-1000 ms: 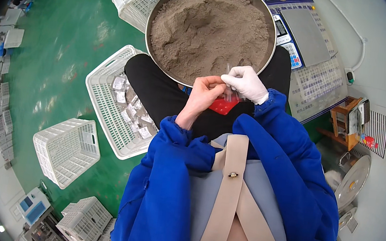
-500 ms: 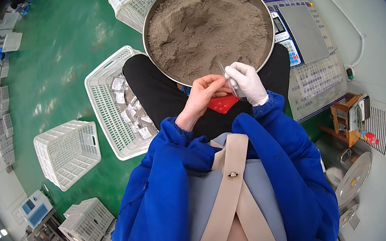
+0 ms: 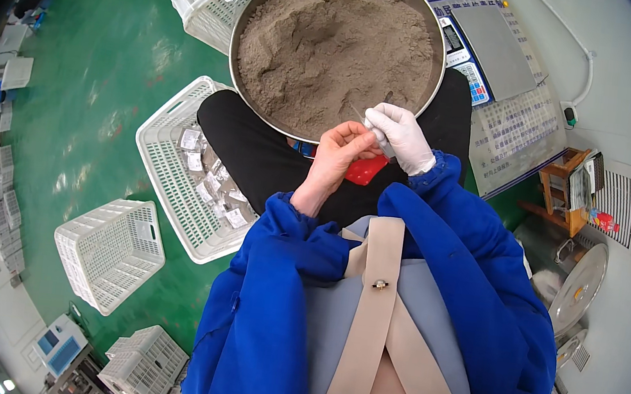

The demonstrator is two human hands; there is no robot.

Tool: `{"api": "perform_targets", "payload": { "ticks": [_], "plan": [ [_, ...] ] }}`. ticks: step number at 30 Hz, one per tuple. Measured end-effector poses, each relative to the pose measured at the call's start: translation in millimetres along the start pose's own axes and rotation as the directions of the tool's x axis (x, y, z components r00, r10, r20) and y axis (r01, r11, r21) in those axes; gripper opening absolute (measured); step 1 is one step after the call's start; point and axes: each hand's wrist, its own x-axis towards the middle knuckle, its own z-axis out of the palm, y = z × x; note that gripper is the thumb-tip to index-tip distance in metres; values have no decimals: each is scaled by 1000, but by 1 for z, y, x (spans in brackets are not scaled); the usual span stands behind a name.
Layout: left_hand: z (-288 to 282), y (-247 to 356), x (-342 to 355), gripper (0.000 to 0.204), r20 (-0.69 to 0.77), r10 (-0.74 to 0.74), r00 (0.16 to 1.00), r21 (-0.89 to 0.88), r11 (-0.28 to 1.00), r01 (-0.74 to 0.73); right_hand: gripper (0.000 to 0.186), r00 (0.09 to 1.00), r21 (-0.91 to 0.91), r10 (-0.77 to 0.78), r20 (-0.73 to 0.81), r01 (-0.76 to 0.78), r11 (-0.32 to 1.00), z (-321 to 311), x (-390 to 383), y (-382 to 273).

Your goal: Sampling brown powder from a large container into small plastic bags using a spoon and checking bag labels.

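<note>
My bare left hand [image 3: 340,157] and my white-gloved right hand [image 3: 405,141] meet in front of the large round steel pan [image 3: 236,49] of grey-brown powder [image 3: 334,42]. Both have fingers closed on a small clear plastic bag [image 3: 383,147], partly hidden by my fingers. Beneath them lies something red [image 3: 366,172]. To the left, beside my black-clad leg, a white perforated basket [image 3: 154,161] holds several small labelled packets [image 3: 211,184].
Another white basket [image 3: 73,246] stands on the green floor; stacked crates [image 3: 141,365] are behind it and at the top [image 3: 198,1]. A weighing scale [image 3: 498,54] sits right of the pan. A wooden stool [image 3: 557,187] and steel lids [image 3: 580,285] are by the right wall.
My hands stay together on the bag. The right fingers have shifted on it, and the bag is tilted and less visible between the hands. The view has moved slightly.
</note>
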Motion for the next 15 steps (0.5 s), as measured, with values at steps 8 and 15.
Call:
{"api": "perform_targets", "payload": {
  "ticks": [8,15],
  "plan": [
    [1,-6,2,17,-4,44,999,4,999,-44,23,999,92,43,10,-44,995,-1,-3,-5],
    [0,-11,3,16,11,58,998,-18,998,-57,24,999,89,52,6,-53,995,0,-5,-5]
  ]
}}
